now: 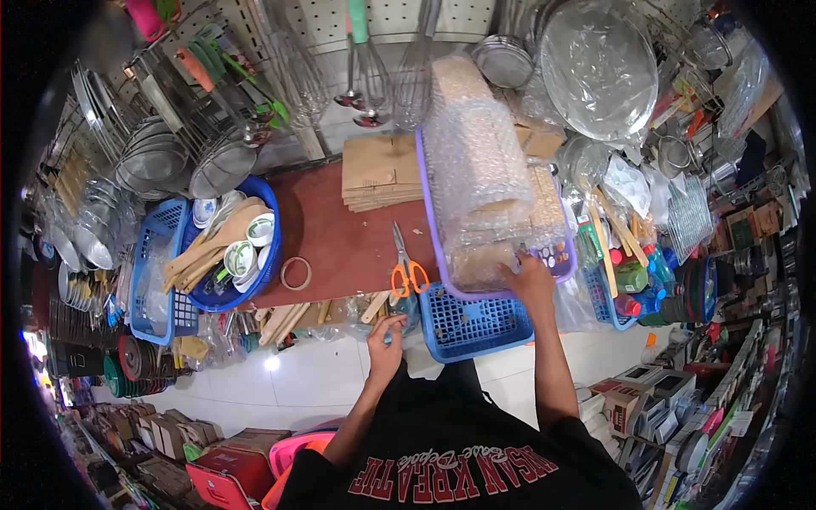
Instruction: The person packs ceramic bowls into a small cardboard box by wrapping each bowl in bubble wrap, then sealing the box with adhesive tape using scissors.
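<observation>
My right hand [531, 279] reaches into the purple basket [429, 200], thumb and fingers apart, at the right end of a small bubble-wrapped package [480, 268]. Whether it presses on the package is hard to see. A large bubble-wrap roll [480, 153] lies behind that package in the same basket. My left hand [387, 344] is held low in front of my body with its fingers curled closed. A small bluish bit shows at its fingers, too small to name. Orange-handled scissors [409, 274] lie on the red-brown tabletop [348, 251], just beyond my left hand.
A blue perforated basket [463, 353] sits at the near edge, below the purple one. Stacked brown cardboard [382, 170] and a tape roll [296, 274] are on the table. A blue basin [270, 263] holds wooden spatulas and small bowls. Whisks [414, 93] and strainers [153, 157] hang above.
</observation>
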Motion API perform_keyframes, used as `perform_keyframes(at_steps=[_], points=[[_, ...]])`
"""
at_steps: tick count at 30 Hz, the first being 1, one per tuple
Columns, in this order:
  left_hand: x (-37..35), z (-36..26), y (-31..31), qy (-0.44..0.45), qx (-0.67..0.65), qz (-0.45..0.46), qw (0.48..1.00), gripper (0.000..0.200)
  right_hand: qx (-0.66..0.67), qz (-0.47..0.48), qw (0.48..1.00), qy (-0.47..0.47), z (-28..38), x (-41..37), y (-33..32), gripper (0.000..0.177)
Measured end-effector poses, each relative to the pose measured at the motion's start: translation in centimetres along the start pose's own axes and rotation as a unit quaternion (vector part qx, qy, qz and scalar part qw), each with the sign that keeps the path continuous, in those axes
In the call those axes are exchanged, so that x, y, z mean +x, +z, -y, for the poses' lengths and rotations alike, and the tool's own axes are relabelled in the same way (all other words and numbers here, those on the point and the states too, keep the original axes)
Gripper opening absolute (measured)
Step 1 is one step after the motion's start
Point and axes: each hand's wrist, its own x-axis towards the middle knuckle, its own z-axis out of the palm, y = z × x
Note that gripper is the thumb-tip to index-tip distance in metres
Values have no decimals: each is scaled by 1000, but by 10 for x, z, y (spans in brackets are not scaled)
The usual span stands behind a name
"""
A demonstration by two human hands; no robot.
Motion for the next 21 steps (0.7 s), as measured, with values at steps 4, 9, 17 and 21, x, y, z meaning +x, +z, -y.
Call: perform_keyframes(at_steps=[4,9,17,21], points=[[16,18,-22,-48,-79,1,996,18,38,-130,988,-71,39,-34,0,25],[54,34,-46,-91,-87,10,992,20,253,-29,963,-92,121,-50,14,12],[204,39,-45,-114,-160,-22,980,25,304,46,928,-211,194,22,98,23],[272,74,-41,31,-17,-125,991,34,216,1,955,-202,209,72,152,49]])
